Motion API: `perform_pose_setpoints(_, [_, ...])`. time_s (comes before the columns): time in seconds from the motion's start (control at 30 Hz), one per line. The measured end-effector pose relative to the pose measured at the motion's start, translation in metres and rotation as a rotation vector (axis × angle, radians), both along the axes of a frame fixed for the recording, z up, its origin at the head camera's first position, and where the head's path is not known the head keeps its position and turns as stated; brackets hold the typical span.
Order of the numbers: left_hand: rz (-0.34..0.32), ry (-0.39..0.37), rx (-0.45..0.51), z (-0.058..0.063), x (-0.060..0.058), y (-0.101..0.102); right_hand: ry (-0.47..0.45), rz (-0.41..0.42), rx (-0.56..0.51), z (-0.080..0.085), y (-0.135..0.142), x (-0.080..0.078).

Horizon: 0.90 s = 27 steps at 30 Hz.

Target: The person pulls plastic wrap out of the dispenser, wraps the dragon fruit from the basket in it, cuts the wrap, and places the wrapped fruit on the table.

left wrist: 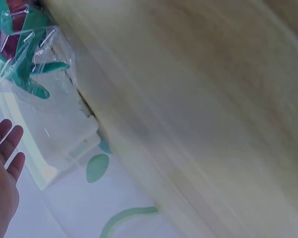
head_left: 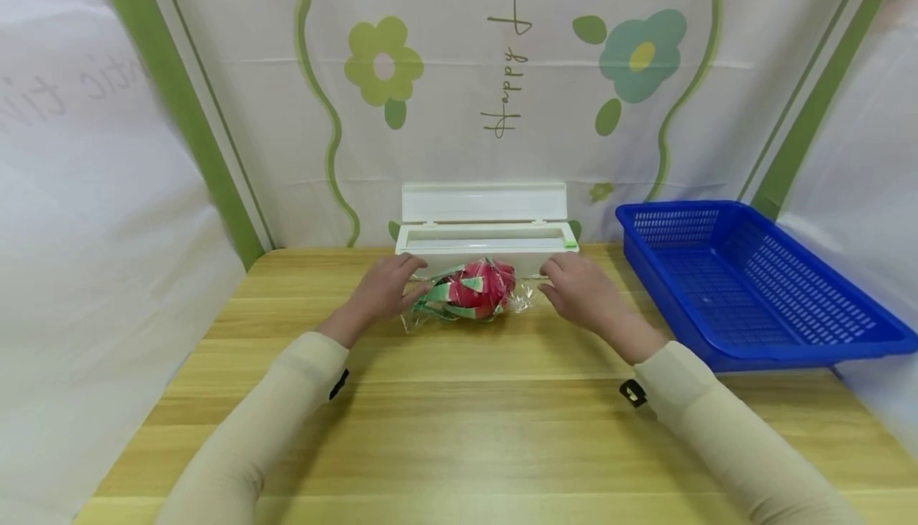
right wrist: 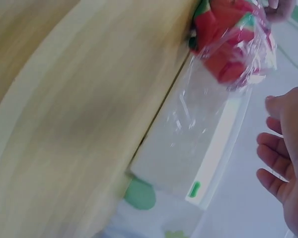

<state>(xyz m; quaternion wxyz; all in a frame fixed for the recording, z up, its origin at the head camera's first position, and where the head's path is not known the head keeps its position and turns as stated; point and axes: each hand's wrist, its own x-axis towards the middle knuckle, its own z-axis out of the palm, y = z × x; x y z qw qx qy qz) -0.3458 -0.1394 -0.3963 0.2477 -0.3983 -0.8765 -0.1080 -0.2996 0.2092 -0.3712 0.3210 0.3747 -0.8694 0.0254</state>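
A red dragon fruit with green scales (head_left: 479,289), wrapped in crinkled clear plastic film (head_left: 522,299), lies on the table between both hands. Right behind it stands a white cling film box (head_left: 488,262) with its lid raised. My left hand (head_left: 382,286) is at the fruit's left side, its fingers loosely bent near the box's front corner. On the other side, my right hand (head_left: 579,290) is beside the film, with thumb and fingers apart and nothing between them in the right wrist view. The left wrist view shows only part of the left hand (left wrist: 5,173), its fingers relaxed.
A blue perforated basket (head_left: 681,302) stands on the right of the wooden table (head_left: 459,445). A green slider (head_left: 570,244) sits at the box's right end. A white cloth with printed flowers (head_left: 459,158) hangs behind the table.
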Motion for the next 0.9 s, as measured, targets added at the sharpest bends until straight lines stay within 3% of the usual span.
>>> perform_pose_setpoints(0.17, [0.015,-0.077,-0.05,-0.001,0.005,0.006,0.043,0.06,-0.003,0.001,-0.016,0.001])
perform_pose_setpoints(0.4, [0.057,-0.151,-0.114,-0.01,0.004,0.014,-0.009,0.089,0.06,-0.01,-0.033,-0.002])
perform_pose_setpoints(0.9, [0.07,-0.273,-0.149,-0.018,-0.002,0.024,-0.18,-0.063,0.138,-0.024,-0.035,-0.021])
